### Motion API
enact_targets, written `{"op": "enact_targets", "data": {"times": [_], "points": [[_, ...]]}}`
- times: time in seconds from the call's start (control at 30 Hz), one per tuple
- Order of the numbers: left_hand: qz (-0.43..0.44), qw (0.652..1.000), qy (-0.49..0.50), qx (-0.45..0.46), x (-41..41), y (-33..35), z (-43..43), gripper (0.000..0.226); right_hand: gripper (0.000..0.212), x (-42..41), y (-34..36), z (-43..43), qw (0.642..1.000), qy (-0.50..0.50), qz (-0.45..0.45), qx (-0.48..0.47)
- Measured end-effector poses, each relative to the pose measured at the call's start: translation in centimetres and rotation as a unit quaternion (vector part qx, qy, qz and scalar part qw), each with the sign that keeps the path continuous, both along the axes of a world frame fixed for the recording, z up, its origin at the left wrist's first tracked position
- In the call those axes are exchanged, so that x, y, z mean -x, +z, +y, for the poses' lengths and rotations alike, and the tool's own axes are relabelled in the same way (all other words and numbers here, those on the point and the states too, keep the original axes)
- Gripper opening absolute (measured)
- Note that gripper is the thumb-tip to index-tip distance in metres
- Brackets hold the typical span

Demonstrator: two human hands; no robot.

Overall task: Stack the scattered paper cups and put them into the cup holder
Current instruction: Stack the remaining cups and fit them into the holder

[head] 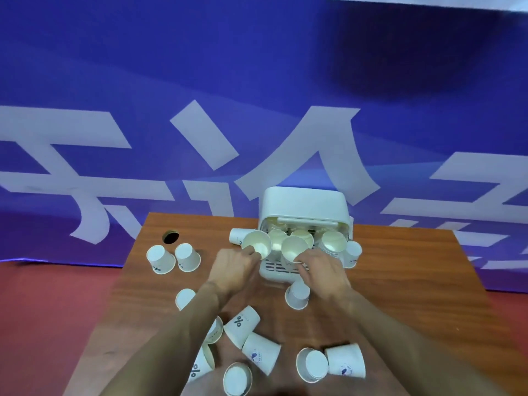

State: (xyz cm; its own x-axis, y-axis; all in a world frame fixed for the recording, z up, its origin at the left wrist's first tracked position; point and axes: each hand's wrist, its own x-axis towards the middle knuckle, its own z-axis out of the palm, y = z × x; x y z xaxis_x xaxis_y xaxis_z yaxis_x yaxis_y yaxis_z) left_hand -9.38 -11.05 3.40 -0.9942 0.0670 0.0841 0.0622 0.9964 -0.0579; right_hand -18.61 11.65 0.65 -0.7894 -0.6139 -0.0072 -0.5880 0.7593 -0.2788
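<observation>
Head view, single frame. The left hand [237, 265] has its fingers curled and pinches the near rim of a white paper cup [257, 244]. The right hand [323, 270] pinches the near rim of a second white paper cup [294, 248] in the same manner. Neither hand holds anything else.

Both held cups show their open mouths to the camera. Their long axes run away from the person toward the white plastic cup holder [303, 204], which stands with its lid raised at the far side of the brown wooden bench [400, 281]. The two cups sit just beside each other, rims apart, directly in front of the holder's opening. Several stacked cups [331, 242] already stand inside.

Assessment: the holder lies straight ahead of both hands. The right hand's cup is nearer the holder's middle, and the left hand's cup is at its left edge. Each cup's axis is roughly in line with the stacks beyond, so seating calls for a short forward push, base first.

Many loose paper cups [241, 324] lie on the near bench, some tipped over and some inverted. The task appears well short of complete.
</observation>
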Motion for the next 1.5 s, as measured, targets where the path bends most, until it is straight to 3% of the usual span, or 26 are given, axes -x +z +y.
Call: {"op": "enact_targets", "data": {"times": [0.2, 0.8, 0.97, 1.1, 1.3, 1.5], "points": [[0.042, 0.999, -0.019, -0.015, 1.3, -0.1, 3.0, 0.026, 0.014, 0.9, 1.2, 2.9, 1.0, -0.008, 0.003, 0.002], [0.051, 0.998, -0.028, -0.005, 2.0, 0.1, 5.3, 0.021, 0.014, 1.4, 0.6, 5.2, 0.997, -0.021, 0.07, 0.025], [0.08, 0.995, -0.04, -0.033, 2.7, -0.9, 5.3, 0.019, 0.023, 1.1, -1.0, 6.0, 0.985, -0.02, 0.093, 0.142], [0.131, 0.985, -0.038, -0.107, 3.1, -3.2, 5.2, 0.007, 0.022, 1.4, -3.3, 6.3, 0.968, -0.026, 0.113, 0.221], [0.125, 0.99, -0.034, -0.063, 3.6, -5.6, 4.5, 0.018, 0.027, 2.9, -6.4, 6.1, 0.965, -0.041, 0.146, 0.212], [0.14, 0.987, -0.024, -0.071, 4.7, -5.9, 3.3, 0.015, 0.02, 3.6, -7.0, 6.0, 0.964, -0.014, 0.161, 0.213]]}}
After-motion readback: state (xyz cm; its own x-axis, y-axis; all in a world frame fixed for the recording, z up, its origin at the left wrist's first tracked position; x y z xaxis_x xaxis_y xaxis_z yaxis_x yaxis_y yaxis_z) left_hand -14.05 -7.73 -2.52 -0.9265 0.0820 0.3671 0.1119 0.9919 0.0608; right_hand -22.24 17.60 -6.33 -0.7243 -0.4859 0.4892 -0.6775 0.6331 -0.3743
